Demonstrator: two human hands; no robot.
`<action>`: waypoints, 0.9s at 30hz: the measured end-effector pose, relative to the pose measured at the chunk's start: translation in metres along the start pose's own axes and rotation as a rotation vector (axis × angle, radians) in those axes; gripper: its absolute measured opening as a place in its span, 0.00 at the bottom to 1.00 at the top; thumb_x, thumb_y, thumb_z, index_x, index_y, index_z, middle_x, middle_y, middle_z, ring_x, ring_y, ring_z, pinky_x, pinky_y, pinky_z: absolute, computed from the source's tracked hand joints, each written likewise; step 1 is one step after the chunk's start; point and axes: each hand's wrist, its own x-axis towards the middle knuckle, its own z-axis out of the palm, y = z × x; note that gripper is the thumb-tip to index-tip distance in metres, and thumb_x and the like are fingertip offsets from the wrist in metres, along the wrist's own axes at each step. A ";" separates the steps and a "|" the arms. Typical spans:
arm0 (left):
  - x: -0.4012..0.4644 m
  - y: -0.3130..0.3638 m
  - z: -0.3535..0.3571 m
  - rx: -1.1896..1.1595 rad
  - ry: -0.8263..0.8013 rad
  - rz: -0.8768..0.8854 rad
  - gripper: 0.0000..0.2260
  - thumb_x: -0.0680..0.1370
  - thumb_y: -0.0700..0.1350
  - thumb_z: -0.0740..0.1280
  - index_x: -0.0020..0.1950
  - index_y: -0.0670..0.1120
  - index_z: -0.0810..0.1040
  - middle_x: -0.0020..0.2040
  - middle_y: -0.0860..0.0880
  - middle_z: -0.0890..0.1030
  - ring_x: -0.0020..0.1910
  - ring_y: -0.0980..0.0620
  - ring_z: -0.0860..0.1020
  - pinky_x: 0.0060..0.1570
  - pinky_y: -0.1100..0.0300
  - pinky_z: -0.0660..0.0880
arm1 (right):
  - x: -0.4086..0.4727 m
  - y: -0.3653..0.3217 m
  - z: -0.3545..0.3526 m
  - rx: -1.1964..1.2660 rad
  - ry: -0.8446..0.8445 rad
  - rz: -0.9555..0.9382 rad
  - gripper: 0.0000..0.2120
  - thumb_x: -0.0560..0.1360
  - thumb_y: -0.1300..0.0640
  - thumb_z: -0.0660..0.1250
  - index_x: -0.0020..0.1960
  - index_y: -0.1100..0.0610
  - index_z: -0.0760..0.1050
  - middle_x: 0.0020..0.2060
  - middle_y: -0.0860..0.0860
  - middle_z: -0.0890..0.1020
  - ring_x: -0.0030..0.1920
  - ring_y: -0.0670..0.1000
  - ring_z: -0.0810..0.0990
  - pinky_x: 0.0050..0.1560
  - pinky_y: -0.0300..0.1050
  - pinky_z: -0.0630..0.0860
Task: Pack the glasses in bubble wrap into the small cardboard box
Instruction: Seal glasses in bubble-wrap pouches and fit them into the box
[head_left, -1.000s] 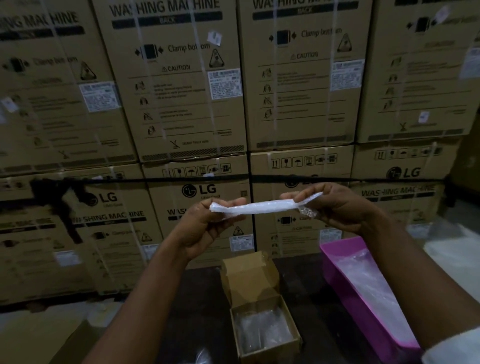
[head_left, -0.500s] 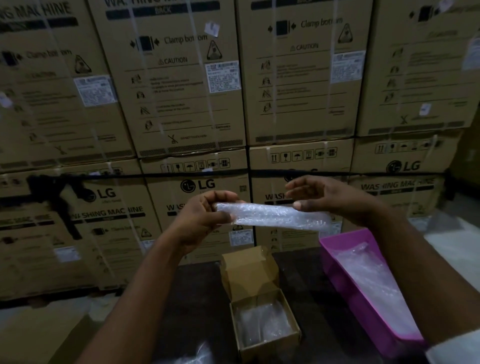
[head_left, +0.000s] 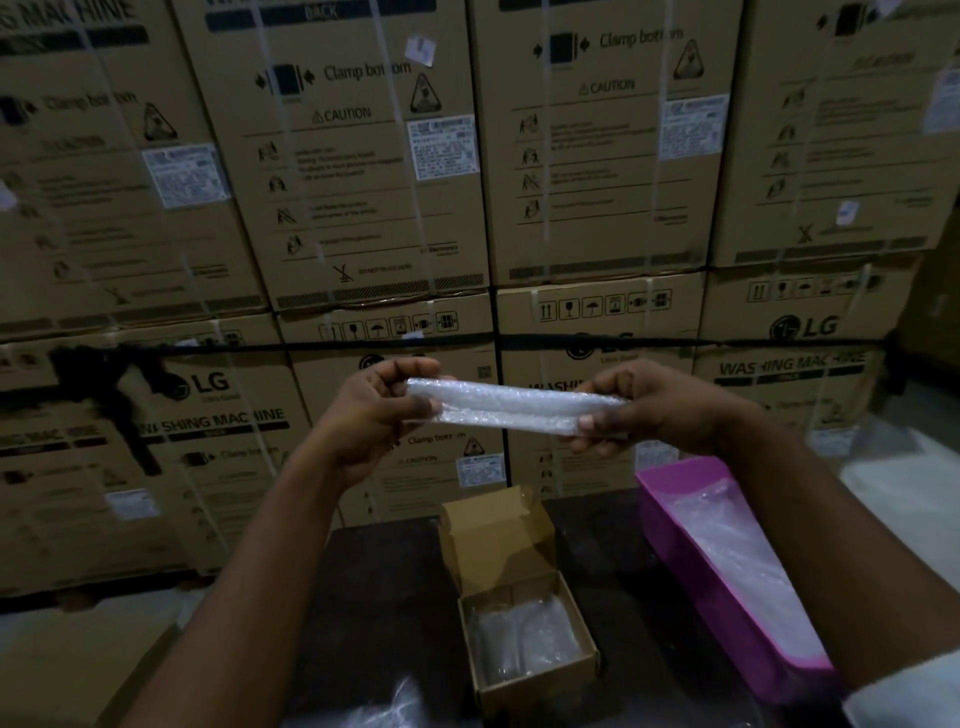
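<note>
Bubble wrap, one strip, folded lengthwise into a narrow band, held level in the air above the table, well clear of the box below. Hands, two: left hand grips the strip's left end, fingers curled over the top and thumb pressed beneath; right hand pinches the right end, thumb on the near face and fingers wrapped behind. Small cardboard box, one, standing open on the dark table below the hands, its lid flap raised at the far side; inside lies clear wrapped material, the number of pieces within not discernible in the dim light. Pink tray, one, long and narrow, just right of the box and apart from it, partly under the right forearm, holding a further sheet of clear plastic or bubble wrap. Loose scrap of clear wrap, one, at the near table edge left of the box. Large washing machine cartons, at least eight faces counted, stacked in two tiers behind the table, bound with white straps; one black band runs across the lower tier. White sleeve cuff, one, at the lower right corner.
</note>
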 end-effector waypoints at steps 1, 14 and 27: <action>0.001 0.001 0.002 0.090 -0.003 0.045 0.21 0.70 0.30 0.69 0.59 0.47 0.76 0.59 0.44 0.80 0.56 0.45 0.80 0.56 0.49 0.79 | 0.001 -0.001 0.000 0.011 0.010 0.000 0.12 0.75 0.66 0.65 0.57 0.61 0.75 0.46 0.57 0.85 0.44 0.50 0.84 0.39 0.38 0.80; 0.009 -0.035 0.054 1.478 0.148 1.214 0.13 0.77 0.41 0.69 0.61 0.41 0.78 0.60 0.42 0.81 0.55 0.45 0.80 0.51 0.52 0.78 | 0.012 -0.016 0.001 0.437 0.060 0.076 0.20 0.74 0.66 0.66 0.65 0.62 0.72 0.50 0.62 0.82 0.45 0.52 0.84 0.39 0.38 0.82; -0.003 0.002 0.088 -0.122 0.031 0.183 0.08 0.76 0.36 0.68 0.54 0.41 0.77 0.48 0.47 0.84 0.48 0.49 0.83 0.43 0.58 0.80 | 0.010 -0.015 0.021 0.274 0.156 -0.224 0.20 0.72 0.57 0.69 0.63 0.56 0.72 0.55 0.55 0.80 0.53 0.53 0.82 0.50 0.47 0.79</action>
